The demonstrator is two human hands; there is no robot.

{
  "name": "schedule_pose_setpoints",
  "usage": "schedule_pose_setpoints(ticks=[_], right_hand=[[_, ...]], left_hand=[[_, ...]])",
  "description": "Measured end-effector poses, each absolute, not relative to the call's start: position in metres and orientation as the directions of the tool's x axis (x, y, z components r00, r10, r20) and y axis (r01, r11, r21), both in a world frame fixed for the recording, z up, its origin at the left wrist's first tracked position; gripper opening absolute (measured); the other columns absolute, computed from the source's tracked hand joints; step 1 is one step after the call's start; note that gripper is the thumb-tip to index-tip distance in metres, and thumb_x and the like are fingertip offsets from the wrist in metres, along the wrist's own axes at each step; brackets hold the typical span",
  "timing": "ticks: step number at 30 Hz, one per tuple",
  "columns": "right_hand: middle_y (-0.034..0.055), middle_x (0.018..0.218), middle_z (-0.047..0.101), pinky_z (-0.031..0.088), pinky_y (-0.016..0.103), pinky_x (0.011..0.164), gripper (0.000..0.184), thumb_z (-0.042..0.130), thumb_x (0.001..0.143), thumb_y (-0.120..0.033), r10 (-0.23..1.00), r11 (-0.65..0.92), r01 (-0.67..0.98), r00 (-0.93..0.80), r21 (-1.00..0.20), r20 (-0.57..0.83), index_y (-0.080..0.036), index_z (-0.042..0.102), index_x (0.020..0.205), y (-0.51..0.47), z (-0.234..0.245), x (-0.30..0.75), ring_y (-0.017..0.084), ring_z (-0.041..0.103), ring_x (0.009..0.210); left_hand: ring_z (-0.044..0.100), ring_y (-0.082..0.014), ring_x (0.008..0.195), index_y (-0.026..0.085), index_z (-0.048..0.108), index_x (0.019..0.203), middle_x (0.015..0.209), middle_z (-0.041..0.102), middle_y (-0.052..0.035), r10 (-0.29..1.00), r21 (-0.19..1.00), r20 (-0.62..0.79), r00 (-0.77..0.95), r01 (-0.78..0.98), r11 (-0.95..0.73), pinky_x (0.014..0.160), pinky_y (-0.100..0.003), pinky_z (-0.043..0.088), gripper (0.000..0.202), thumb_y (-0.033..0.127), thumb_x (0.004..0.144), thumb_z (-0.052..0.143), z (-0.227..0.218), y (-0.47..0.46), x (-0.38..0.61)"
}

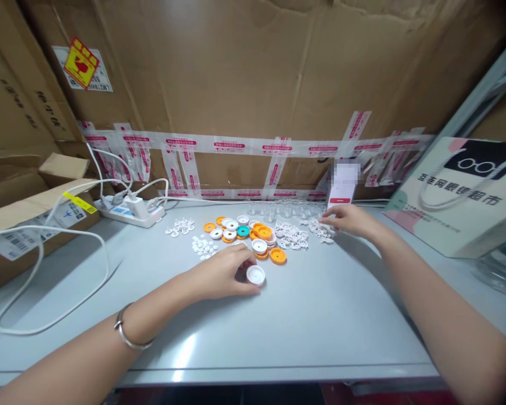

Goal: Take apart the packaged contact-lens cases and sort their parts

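My left hand (223, 273) rests on the grey table (303, 320) with its fingers curled round a white round cap (255, 275). Just beyond it lies a heap of orange, white and teal caps (253, 233). My right hand (349, 219) reaches to the far right of the heap, its fingers bent down onto a pile of small white lacy parts (322, 229); what the fingertips grip is hidden. More of these white parts (293, 235) lie between that pile and the caps. Small white discs (203, 246) lie left of the caps.
A white power strip (129, 212) with cables (46, 281) sits at the back left beside an open cardboard box (29, 225). A phone (342, 185) stands against the taped cardboard wall. A printed paper bag (464, 197) leans at the right.
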State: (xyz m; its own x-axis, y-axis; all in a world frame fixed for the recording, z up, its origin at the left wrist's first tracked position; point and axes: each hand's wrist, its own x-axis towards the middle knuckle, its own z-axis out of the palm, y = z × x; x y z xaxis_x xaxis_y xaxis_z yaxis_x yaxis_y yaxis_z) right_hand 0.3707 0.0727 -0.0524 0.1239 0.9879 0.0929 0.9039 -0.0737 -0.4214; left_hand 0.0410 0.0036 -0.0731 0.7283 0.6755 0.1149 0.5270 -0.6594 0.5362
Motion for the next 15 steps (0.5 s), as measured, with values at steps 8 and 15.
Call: schedule_pose_setpoints(ticks=[8,15], right_hand=[[-0.0018,0.066,0.054,0.033,0.022,0.052,0.044,0.065,0.061,-0.057,0.841,0.492,0.687,-0.534,-0.535,0.087,-0.018,0.060,0.081,0.000,-0.052,0.241,0.011,0.045,0.059],[-0.0002,0.069,0.057,0.031,0.022,0.054,0.034,0.065,0.067,-0.049,0.788,0.579,0.686,-0.610,-0.441,0.087,-0.017,0.055,0.070,-0.011,-0.067,0.228,0.013,0.047,0.063]], left_hand=[[0.052,-0.0167,0.080,0.018,0.056,0.088,0.087,0.057,-0.0020,0.658,0.537,0.149,0.739,0.498,-0.681,0.067,-0.025,0.039,0.030,0.037,0.067,0.066,-0.081,0.009,0.043],[0.054,-0.0160,0.076,0.017,0.059,0.084,0.081,0.061,-0.0022,0.589,0.484,0.224,0.777,0.436,-0.759,0.067,-0.024,0.039,0.032,0.041,0.065,0.068,-0.091,0.014,0.044]])
